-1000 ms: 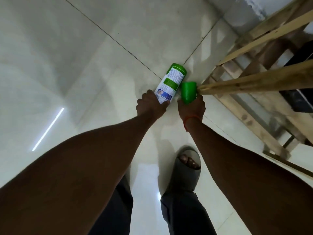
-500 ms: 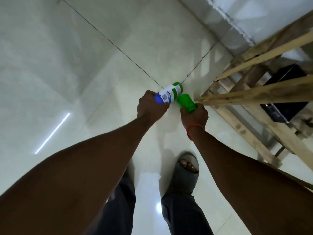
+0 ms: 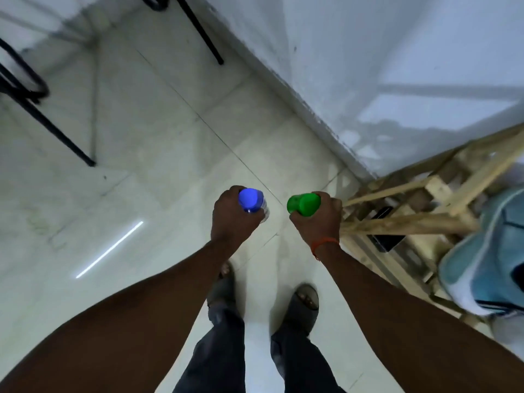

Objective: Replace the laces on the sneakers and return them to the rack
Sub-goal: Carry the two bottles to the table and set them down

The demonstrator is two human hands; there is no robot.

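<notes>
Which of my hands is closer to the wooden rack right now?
Right. The right hand, gripping the green cap, sits just beside the rack; the left hand is farther off.

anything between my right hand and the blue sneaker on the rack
No loose object lies between them, but the right hand grips a green cap, so it is not free. Rails of the wooden rack cross the view between that hand and the light blue sneaker resting on the rack. The left hand holds a blue-topped can.

Left hand (image 3: 235,222) is lifting the bottle (image 3: 251,200) upright, away from the floor (image 3: 141,165), while right hand (image 3: 319,225) is drawing the green cap (image 3: 302,204) apart from it.
</notes>
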